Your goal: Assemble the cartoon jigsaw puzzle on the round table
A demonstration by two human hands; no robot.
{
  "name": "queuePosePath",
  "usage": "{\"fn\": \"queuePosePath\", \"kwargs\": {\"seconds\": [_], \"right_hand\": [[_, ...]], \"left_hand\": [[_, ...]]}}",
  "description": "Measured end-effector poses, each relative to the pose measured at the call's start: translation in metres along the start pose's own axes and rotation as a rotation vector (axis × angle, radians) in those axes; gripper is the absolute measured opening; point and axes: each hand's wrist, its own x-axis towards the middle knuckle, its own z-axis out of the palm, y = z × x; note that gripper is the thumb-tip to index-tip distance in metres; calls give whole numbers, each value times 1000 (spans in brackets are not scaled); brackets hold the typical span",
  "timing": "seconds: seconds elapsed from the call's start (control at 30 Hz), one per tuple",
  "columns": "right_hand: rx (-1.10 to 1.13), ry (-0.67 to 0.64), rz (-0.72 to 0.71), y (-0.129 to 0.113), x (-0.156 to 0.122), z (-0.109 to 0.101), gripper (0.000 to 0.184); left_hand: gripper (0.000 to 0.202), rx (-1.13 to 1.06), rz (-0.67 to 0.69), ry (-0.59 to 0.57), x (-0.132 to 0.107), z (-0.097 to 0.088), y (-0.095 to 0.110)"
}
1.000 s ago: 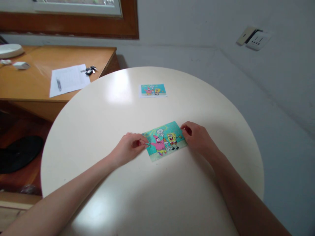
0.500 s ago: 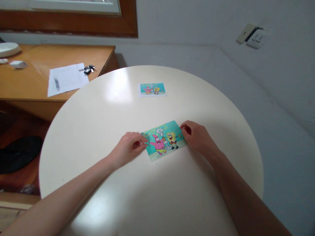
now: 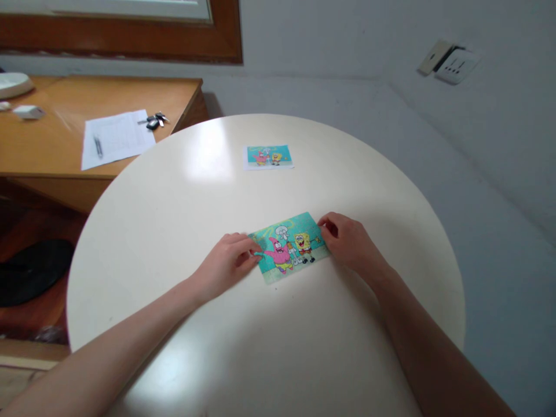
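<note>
A teal cartoon picture card (image 3: 289,249) lies tilted on the round white table, its right end turned away from me. It shows a pink starfish, a pale squid figure and a yellow sponge figure. My left hand (image 3: 234,255) pinches the card's left edge between thumb and fingers. At the opposite edge, my right hand (image 3: 343,236) has its curled fingers closed on the card's right side. The fingertips hide small parts of both edges. Farther back lies a smaller picture (image 3: 269,156) with the same figures and a white border.
The round white table (image 3: 174,214) has a curved edge all round. Beyond its left side stands a wooden desk (image 3: 56,145) with a paper sheet (image 3: 121,136), a pen (image 3: 98,147) and keys (image 3: 155,120). A wall with a socket (image 3: 456,65) rises at the right.
Both hands and the card stay almost in place. The view has shifted very slightly.
</note>
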Motion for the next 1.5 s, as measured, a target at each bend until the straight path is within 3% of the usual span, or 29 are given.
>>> {"fn": "queuePosePath", "kwargs": {"seconds": [0.57, 1.5], "right_hand": [[-8, -16, 25, -2, 1, -1, 15], [-21, -25, 37, -6, 1, -2, 15]], "left_hand": [[13, 65, 88, 85, -5, 7, 1], [22, 185, 139, 69, -6, 9, 2]]}}
